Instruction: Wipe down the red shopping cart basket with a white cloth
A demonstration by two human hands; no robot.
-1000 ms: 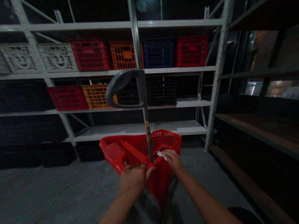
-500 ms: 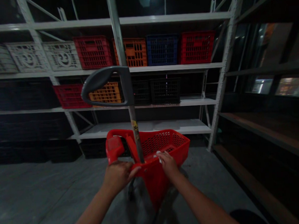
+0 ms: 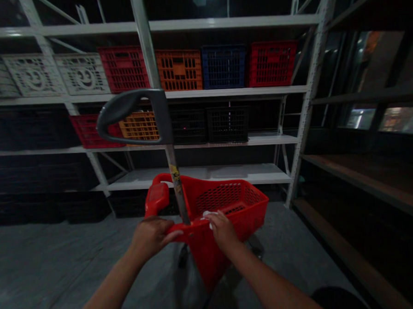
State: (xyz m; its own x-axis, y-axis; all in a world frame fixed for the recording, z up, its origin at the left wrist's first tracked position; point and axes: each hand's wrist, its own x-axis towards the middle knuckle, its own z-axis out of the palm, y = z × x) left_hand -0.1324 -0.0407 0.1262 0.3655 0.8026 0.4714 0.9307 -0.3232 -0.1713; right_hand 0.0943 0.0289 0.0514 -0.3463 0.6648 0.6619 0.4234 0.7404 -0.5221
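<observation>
A red plastic shopping basket [image 3: 230, 204] on wheels stands on the grey floor in front of me, its near end tilted up. A thin metal pole with a grey loop handle [image 3: 131, 116] rises from its near rim. My left hand [image 3: 150, 233] is closed on the rim just left of the pole. My right hand [image 3: 222, 227] presses a small white cloth [image 3: 207, 215] against the rim to the right of the pole.
White metal shelving [image 3: 203, 94] faces me, holding red, orange, blue, white and black crates. Darker wooden shelves [image 3: 367, 178] run along the right side. Black crates are stacked low at the left.
The basket and its pole handle have swung left and the basket now points more to the right. Both hands stayed on the rim and shifted left with it.
</observation>
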